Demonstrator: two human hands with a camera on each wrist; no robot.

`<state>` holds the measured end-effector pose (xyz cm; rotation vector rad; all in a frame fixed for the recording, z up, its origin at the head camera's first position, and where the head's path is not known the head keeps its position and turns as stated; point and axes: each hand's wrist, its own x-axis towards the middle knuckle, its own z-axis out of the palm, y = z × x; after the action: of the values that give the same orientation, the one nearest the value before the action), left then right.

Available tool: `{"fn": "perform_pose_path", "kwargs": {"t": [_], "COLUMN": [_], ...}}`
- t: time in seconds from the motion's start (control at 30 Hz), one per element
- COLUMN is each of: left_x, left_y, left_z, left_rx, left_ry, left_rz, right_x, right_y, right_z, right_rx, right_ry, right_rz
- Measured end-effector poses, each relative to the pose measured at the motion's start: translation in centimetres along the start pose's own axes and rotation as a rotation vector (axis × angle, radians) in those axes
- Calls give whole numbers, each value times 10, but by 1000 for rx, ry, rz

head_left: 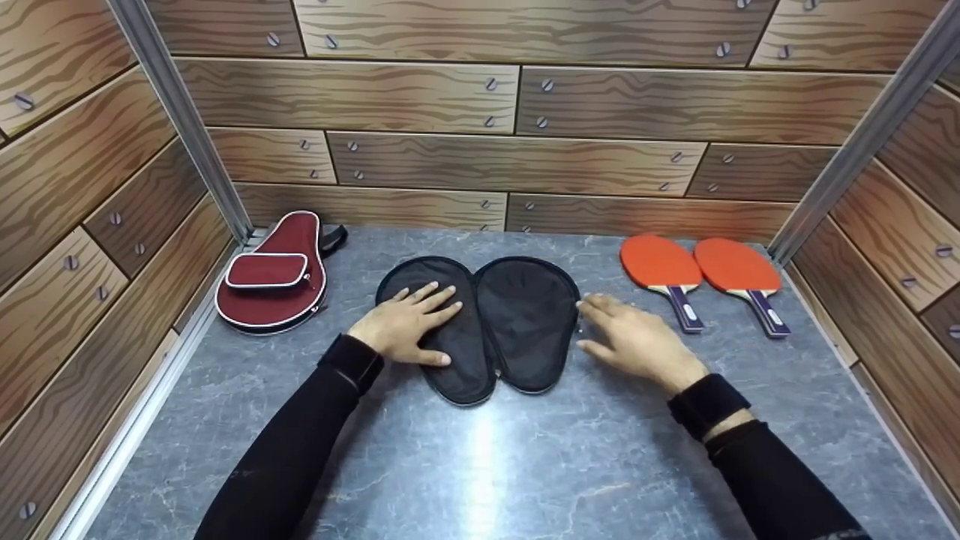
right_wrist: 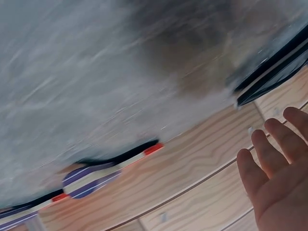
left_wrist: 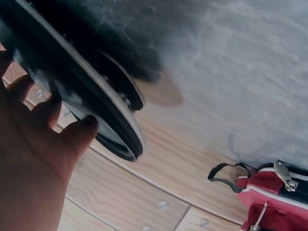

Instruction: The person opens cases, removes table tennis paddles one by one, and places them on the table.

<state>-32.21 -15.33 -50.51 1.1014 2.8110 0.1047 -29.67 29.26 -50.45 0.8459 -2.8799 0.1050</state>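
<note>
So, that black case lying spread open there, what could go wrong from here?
Two things, perhaps. The left hand rests only on the left half of the black case, while the right hand is by the outer edge of the other half, so that side might flop over or fold crookedly if nothing steadies it. And the two paddles lie just beyond the right hand, so a careless sweep that way could knock the nearer one.
</note>
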Motion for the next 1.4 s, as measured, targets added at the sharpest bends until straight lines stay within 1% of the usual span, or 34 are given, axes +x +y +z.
{"fn": "perform_pose_path", "kwargs": {"t": [0.17, 0.27, 0.37, 0.6, 0.77, 0.9, 1.0, 1.1, 1.23, 1.4], "left_x": [-4, -6, -9, -12, -11, -9, -9, -8, -8, -9], "left_y": [-9, -15, -22, -42, -54, -60, -61, -62, -65, -65], "left_z": [-8, -11, -15, -23, -27, -27, -26, -25, -24, -26], "left_rx": [40, 62, 63, 21, -18, -53, -79, -107, -135, -179], "left_ry": [15, 36, 55, 83, 98, 100, 91, 81, 89, 130], "left_rz": [-12, -37, -73, -192, -298, -374, -409, -415, -390, -369], "right_x": [2, 3, 2, -2, -5, -6, -7, -7, -7, -7], "right_y": [-18, -27, -35, -50, -55, -57, -56, -56, -56, -55], "right_z": [5, 7, 9, 14, 14, 17, 18, 18, 19, 20], "right_rx": [8, 4, -2, 7, 9, 11, 24, 37, 45, 49], "right_ry": [-14, -19, -29, -73, -94, -107, -113, -118, -123, -126], "right_rz": [-82, -128, -157, -186, -188, -188, -186, -183, -186, -192]}}
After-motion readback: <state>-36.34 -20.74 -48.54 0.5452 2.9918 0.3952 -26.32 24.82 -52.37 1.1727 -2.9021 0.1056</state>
